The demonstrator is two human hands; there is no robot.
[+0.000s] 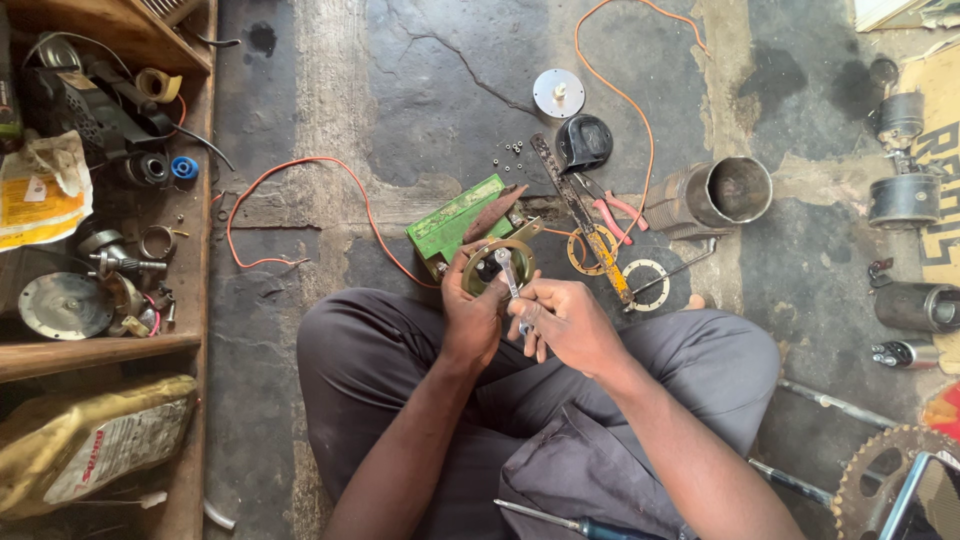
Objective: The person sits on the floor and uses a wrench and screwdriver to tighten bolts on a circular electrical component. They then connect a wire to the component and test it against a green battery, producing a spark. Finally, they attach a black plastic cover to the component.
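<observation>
— Why was the round brass part up off the floor?
— The left hand clasped it steady above the lap; the right hand closed its grip on the spanner, set into its centre.

Cracked grey concrete floor bearing an orange wire, green battery, metal cylinder, round disc, pink-handled pliers, scattered nuts and a sprocket.

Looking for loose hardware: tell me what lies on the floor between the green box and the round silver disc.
In the head view, small scattered nuts lie on the cracked floor between the green box and silver disc.
</observation>
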